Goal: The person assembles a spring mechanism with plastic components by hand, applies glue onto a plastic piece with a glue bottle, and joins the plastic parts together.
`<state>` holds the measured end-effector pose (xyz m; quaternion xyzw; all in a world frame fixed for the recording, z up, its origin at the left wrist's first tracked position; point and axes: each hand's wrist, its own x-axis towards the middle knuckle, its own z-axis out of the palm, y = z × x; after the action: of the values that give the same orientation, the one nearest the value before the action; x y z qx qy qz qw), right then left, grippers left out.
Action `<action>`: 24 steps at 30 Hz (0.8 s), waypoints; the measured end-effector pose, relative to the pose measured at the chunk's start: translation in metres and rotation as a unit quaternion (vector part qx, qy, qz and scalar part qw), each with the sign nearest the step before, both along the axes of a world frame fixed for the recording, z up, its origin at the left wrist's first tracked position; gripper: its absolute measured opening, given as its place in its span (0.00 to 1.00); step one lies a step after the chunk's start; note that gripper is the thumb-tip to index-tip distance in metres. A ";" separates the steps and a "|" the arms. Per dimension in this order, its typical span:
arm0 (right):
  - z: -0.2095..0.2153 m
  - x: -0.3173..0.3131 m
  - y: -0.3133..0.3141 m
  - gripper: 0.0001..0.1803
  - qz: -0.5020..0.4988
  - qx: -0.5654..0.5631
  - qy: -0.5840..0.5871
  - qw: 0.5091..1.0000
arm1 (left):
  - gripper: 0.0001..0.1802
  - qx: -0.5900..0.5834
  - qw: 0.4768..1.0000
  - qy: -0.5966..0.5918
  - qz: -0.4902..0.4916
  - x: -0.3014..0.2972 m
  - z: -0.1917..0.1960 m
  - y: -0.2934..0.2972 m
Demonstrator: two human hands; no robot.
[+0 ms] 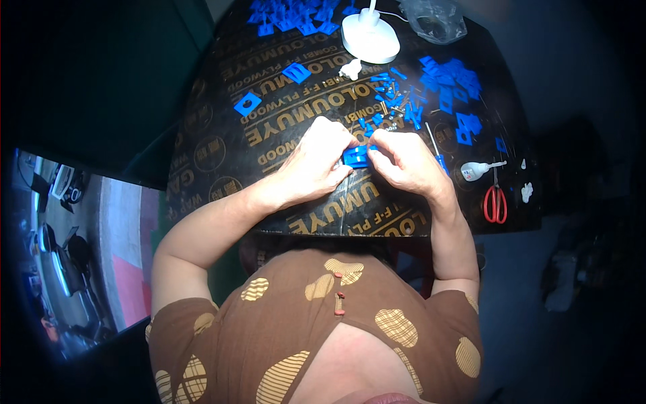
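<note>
Close to the table's near side, both my hands meet around a small blue plastic part (355,156). My left hand (316,160) grips its left side between thumb and fingers. On the other side my right hand (406,160) is closed, its fingertips at the part's right edge; whether a smaller piece sits in them is hidden. Just beyond my hands lies a scatter of small blue pieces and thin metal pins (397,97). A screwdriver (436,148) with a blue handle lies beside my right wrist.
Blue square parts lie in a heap (451,84) at the right and another pile (296,15) at the far left. Two single blue parts (248,104) rest left of centre. A white lamp base (370,40), clear plastic bag (434,20), white squeeze bottle (476,170) and red-handled scissors (495,204) stand around.
</note>
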<state>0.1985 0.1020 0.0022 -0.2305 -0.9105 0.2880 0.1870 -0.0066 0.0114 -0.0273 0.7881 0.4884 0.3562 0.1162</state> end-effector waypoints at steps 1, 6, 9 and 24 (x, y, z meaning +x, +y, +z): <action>-0.001 -0.001 -0.001 0.10 0.003 0.024 0.000 1.000 | 0.18 0.004 1.000 -0.002 0.002 0.001 0.000 -0.001; -0.002 -0.007 -0.007 0.08 0.004 0.090 0.003 0.996 | 0.17 0.012 1.000 -0.014 0.014 0.001 -0.001 -0.002; -0.002 -0.011 -0.010 0.08 0.010 0.119 0.026 0.993 | 0.15 0.015 0.999 -0.025 0.020 0.001 -0.003 -0.001; -0.006 -0.025 -0.019 0.10 0.001 0.211 -0.012 0.977 | 0.12 0.030 0.997 -0.059 0.037 0.004 -0.010 0.001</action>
<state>0.1736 0.0827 -0.0033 -0.1884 -0.9531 0.0870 0.2204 -0.0030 0.0122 -0.0372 0.7506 0.4983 0.4203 0.1077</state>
